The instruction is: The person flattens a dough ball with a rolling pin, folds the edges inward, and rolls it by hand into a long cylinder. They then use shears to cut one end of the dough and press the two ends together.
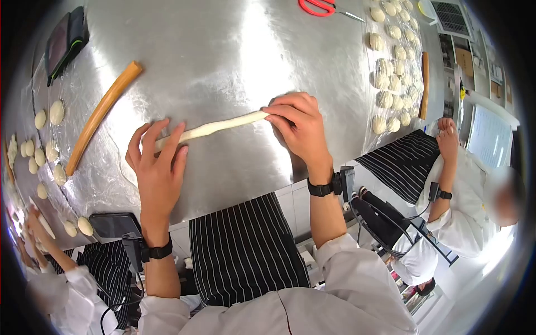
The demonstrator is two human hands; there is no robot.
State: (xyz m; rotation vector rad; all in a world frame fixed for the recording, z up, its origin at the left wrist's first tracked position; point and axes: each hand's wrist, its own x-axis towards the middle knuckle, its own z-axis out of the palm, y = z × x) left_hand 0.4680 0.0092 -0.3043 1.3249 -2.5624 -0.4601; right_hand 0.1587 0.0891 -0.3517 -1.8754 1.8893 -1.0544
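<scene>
A long, thin rope of pale dough (223, 127) stretches across the metal table in front of me, slightly uneven in thickness. At its right end, the thumb and fingers of my right hand (298, 125) are closed in a pinch. My left hand (156, 162) lies over the other end with its fingers spread, and the dough runs under them; its very tip is partly hidden. A wooden rolling pin (103, 118) rests on plastic film just left of my left hand.
Dough balls (56, 113) sit on film at left; several more (382, 81) lie under film at right. Red-handled scissors (319, 6) lie at the far edge. A dark tablet (115, 225) is near my left wrist. Co-workers stand on both sides, one person's hand (446, 139) at right.
</scene>
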